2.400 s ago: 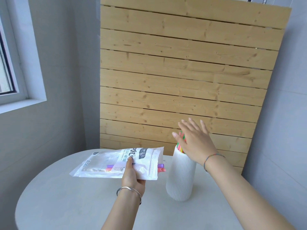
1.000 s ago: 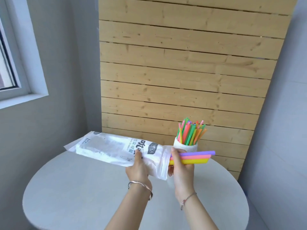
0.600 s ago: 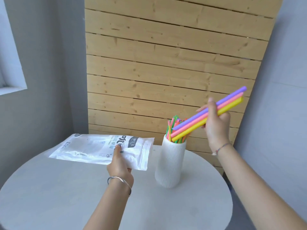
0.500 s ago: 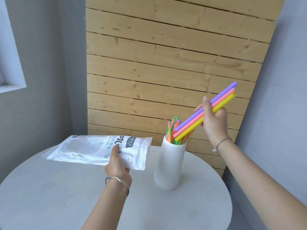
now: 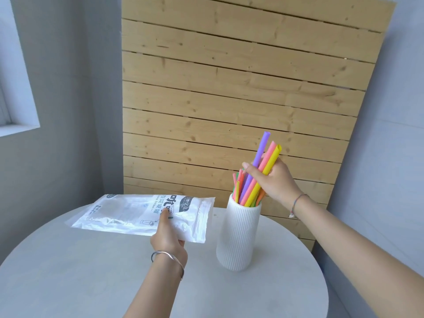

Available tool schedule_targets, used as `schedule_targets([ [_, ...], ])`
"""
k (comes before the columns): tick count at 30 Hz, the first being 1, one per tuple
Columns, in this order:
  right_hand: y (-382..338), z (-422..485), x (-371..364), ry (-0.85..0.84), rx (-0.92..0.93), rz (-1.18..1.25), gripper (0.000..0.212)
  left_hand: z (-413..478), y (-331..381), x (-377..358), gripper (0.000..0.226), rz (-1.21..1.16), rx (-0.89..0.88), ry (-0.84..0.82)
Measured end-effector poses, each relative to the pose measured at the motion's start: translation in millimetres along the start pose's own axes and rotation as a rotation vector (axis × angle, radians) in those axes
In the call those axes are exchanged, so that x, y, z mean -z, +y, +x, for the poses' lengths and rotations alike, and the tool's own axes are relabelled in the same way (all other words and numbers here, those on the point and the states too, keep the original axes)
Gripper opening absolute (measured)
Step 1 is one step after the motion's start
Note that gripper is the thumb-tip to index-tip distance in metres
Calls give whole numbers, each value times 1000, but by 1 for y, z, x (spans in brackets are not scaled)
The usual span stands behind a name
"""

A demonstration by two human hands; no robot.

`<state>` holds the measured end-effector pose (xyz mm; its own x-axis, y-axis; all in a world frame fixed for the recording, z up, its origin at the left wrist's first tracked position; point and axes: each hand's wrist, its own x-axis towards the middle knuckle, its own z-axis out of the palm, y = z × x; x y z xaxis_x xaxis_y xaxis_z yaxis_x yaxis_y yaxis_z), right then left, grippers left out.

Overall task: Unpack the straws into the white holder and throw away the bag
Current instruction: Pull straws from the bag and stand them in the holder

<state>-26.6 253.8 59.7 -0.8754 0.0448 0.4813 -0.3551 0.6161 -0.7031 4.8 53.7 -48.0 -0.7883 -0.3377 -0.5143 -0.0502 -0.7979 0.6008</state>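
A white ribbed holder (image 5: 238, 235) stands on the round table, with several coloured straws sticking out of its mouth. My right hand (image 5: 274, 180) grips three straws (image 5: 263, 161), purple, pink and yellow, steeply tilted with their lower ends inside the holder. My left hand (image 5: 168, 237) pinches the clear plastic bag (image 5: 128, 213) by its near edge and holds it flat just above the table, to the left of the holder. No straws show inside the bag.
The grey round table (image 5: 91, 283) stretches left and toward me. A wooden slat panel (image 5: 229, 88) leans on the wall right behind the holder. A window sill (image 5: 16, 129) is at far left.
My right hand pulled three straws out of the bag, lifted them, tipped them upright and lowered their ends into the holder. The bag in my left hand looks emptied.
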Motion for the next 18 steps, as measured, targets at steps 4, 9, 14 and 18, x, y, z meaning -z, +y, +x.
schedule_targets([
  [4, -22, 8, 19, 174, 204, 160, 21, 1, 1, -1, 26, 2, -4, 3],
  [9, -17, -7, 8, -91, 245, -169, 32, -1, 0, 0, 23, 11, 4, 14],
  [14, 14, -31, -1, -222, 370, -795, 68, -1, 2, 1, 23, 16, 0, 12],
  [18, 7, -42, 5, -56, 469, -728, 61, 0, 3, 3, 24, 18, -2, 12],
])
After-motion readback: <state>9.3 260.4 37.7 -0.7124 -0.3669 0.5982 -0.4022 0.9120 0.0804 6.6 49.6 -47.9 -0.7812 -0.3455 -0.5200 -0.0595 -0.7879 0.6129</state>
